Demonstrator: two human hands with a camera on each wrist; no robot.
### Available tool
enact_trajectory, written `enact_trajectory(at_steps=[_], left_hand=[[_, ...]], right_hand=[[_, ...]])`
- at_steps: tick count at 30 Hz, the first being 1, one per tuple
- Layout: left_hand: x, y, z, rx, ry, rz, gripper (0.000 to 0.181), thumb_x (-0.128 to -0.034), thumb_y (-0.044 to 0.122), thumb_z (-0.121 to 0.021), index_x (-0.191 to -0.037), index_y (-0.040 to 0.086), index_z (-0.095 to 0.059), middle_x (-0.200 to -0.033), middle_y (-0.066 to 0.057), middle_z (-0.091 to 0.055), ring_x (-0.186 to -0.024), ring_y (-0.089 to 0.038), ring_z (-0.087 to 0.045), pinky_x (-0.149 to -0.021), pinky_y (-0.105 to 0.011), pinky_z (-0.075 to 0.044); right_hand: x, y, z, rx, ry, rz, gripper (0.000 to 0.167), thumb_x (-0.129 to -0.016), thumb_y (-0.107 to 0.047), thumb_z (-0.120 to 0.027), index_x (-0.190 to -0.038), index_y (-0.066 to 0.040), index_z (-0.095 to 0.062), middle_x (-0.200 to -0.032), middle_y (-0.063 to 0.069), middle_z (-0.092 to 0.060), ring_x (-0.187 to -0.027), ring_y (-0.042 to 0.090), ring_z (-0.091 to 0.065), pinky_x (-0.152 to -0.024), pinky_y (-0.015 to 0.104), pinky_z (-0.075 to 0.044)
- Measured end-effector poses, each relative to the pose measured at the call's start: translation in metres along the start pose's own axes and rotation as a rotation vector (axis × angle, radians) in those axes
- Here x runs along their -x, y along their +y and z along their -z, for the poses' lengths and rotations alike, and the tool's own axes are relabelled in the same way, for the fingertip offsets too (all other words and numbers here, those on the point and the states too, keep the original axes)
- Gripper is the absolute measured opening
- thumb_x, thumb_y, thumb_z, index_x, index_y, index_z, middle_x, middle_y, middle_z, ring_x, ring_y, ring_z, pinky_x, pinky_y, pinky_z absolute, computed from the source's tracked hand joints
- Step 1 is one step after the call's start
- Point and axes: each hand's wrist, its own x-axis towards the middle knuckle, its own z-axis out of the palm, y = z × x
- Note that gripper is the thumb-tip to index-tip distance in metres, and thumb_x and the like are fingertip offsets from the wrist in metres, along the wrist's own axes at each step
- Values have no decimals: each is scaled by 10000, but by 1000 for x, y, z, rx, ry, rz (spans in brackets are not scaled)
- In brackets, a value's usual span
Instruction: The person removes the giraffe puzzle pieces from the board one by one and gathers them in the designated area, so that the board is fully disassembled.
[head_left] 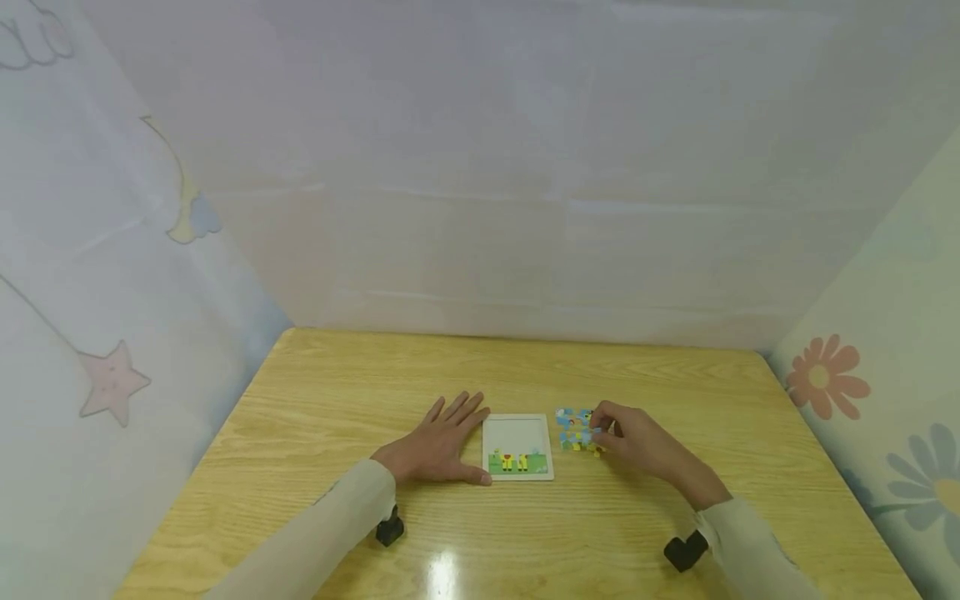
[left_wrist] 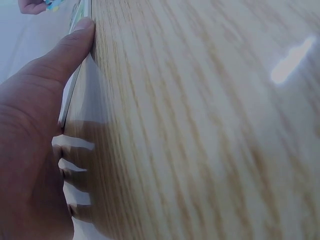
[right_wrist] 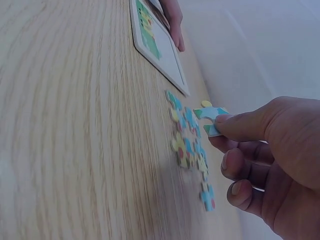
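A square white-framed puzzle board (head_left: 516,430) lies flat on the table, its bottom row filled with green and yellow pieces and the area above it bare white. Spread out at the board's left side, my left hand (head_left: 437,447) touches its edge with straight fingers and the thumb at the near left corner. To the right of the board, my right hand (head_left: 647,447) pinches a light-blue and green puzzle piece (right_wrist: 214,112) between thumb and index finger, raised above a group of loose puzzle pieces (right_wrist: 182,150). The other fingers of that hand curl loosely.
The wooden table (head_left: 360,367) runs back to a pale cloth wall (head_left: 480,250). Printed cloth walls stand on the left and right. A black wrist device (head_left: 390,527) sits under the left sleeve, another (head_left: 686,552) under the right.
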Motion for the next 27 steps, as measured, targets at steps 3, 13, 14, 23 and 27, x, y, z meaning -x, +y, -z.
enact_trajectory(at_steps=[3, 13, 14, 23, 27], left_hand=[[1, 0, 0, 2, -2, 3, 1159, -890, 819, -634, -1728, 157, -184, -1828, -92, -30, -1703, -352, -34, -1358, -653, -52], [2, -2, 0, 6, 7, 3, 1152, -891, 808, -643, -1727, 158, -191, -1828, -91, -30, -1703, -353, -36, -1357, -656, -41], [3, -2, 0, 7, 7, 2, 1151, -891, 807, -644, -1726, 156, -193, -1828, -93, -32, -1702, -356, -37, -1356, -657, -42], [2, -5, 0, 14, 6, -5, 1160, -889, 823, -630, -1726, 150, -191, -1826, -105, -38, -1700, -368, -45, -1352, -668, -53], [2, -5, -1, 13, 8, -5, 1154, -892, 815, -635, -1726, 150, -194, -1827, -104, -41, -1700, -369, -47, -1351, -671, -58]], right_hand=[[4, 3, 1, 4, 9, -4, 67, -1077, -157, -641, -1118, -105, -654, -982, 62, -727, -732, 65, -558, -633, 230, -504], [14, 15, 5, 16, 39, -25, 65, -1074, -159, -645, -1128, -129, -664, -1012, 36, -722, -726, 56, -547, -634, 223, -499], [14, 17, 6, 15, 42, -26, 62, -1073, -158, -646, -1123, -127, -665, -1014, 34, -723, -742, 56, -557, -641, 225, -503], [21, 28, 8, -3, 67, -59, 65, -1069, -145, -652, -1120, -110, -671, -996, 18, -706, -753, 57, -552, -658, 222, -488], [22, 32, 9, -16, 68, -64, 63, -1074, -155, -648, -1118, -116, -667, -1001, 21, -699, -738, 60, -542, -655, 229, -481]])
